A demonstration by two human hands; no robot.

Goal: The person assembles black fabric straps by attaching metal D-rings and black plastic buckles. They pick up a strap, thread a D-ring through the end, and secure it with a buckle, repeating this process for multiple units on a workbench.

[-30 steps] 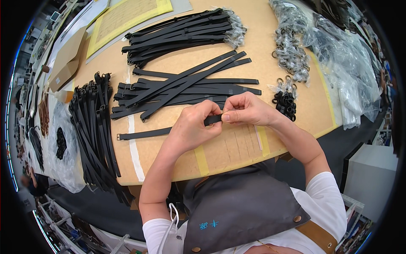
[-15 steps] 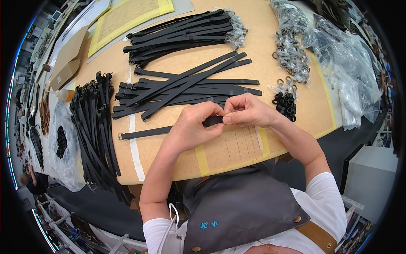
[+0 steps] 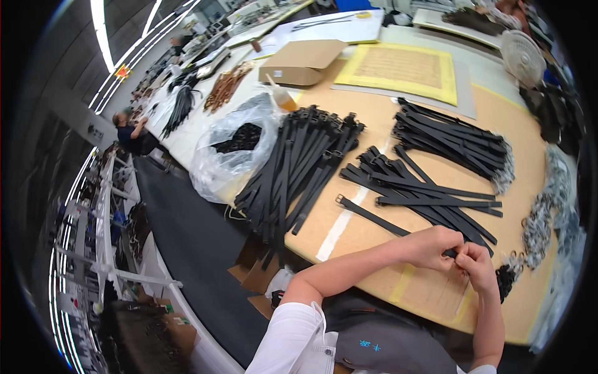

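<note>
Close together over the table's front edge, both hands are closed on one black strap (image 3: 374, 220). Its buckle end lies on the tabletop to the left, and the strap runs under my left hand (image 3: 431, 247). My right hand (image 3: 477, 264) pinches at the strap's other end, right beside the left fingers. A short dark piece of it shows between the hands; whether a small fitting sits there is hidden by the fingers. Just beyond my hands is a loose, crossed pile of black straps (image 3: 436, 198).
A thick heap of buckled straps (image 3: 293, 168) lies at the left, by a clear plastic bag (image 3: 208, 156) with black pieces. Farther back are a bundle of straps (image 3: 451, 140), a cardboard box (image 3: 299, 61) and a yellow-edged board (image 3: 398, 70). Metal hardware (image 3: 537, 227) lies right; a person (image 3: 132, 134) stands far left.
The view has swung left, so table and hands now appear farther right and lower, and more of the room shows. Both hands keep pinching the same strap.
</note>
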